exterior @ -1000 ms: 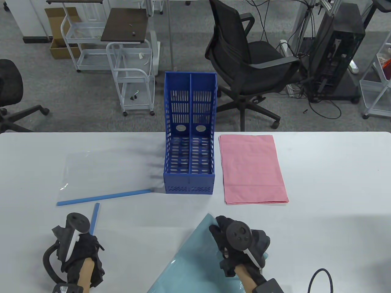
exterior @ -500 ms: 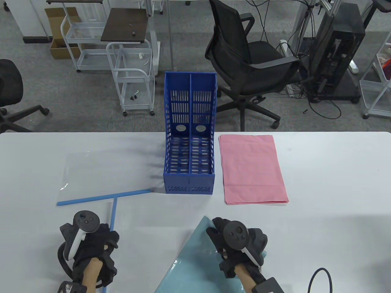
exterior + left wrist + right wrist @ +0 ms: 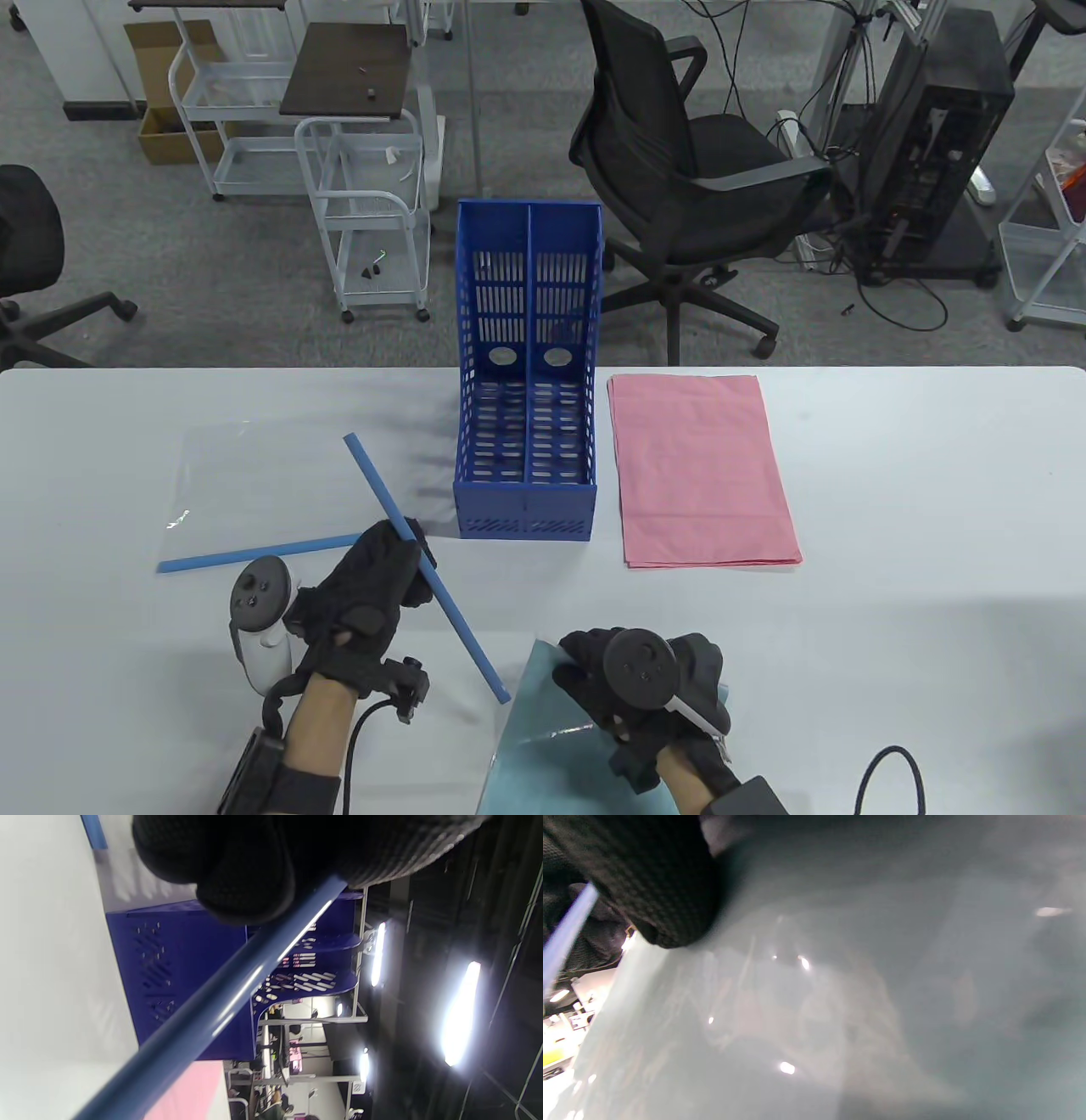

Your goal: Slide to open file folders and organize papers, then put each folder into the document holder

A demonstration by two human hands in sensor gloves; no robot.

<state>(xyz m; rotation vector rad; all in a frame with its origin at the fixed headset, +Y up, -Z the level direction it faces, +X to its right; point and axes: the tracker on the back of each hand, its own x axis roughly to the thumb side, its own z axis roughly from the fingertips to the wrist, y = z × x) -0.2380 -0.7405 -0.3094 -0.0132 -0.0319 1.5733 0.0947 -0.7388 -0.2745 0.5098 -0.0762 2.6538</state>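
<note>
My left hand [image 3: 397,556] grips a loose blue slide bar [image 3: 462,624] near its middle; the bar lies slantwise from upper left to lower right, in front of the blue document holder [image 3: 526,501]. In the left wrist view my fingers [image 3: 237,870] curl over the bar [image 3: 212,1014], with the holder [image 3: 169,963] behind. My right hand [image 3: 585,671] holds the top corner of a clear folder with teal paper [image 3: 543,755] at the table's near edge. In the right wrist view a fingertip [image 3: 657,887] rests on the glossy teal sheet [image 3: 861,993].
A second clear folder [image 3: 280,475] with its blue bar [image 3: 254,556] lies left of the holder. A stack of pink paper [image 3: 704,471] lies to the holder's right. Office chairs and carts stand beyond the table's far edge.
My left hand has moved right and forward, swinging the loose blue bar from near upright to a long slant. My right hand has drawn the teal folder a little toward me.
</note>
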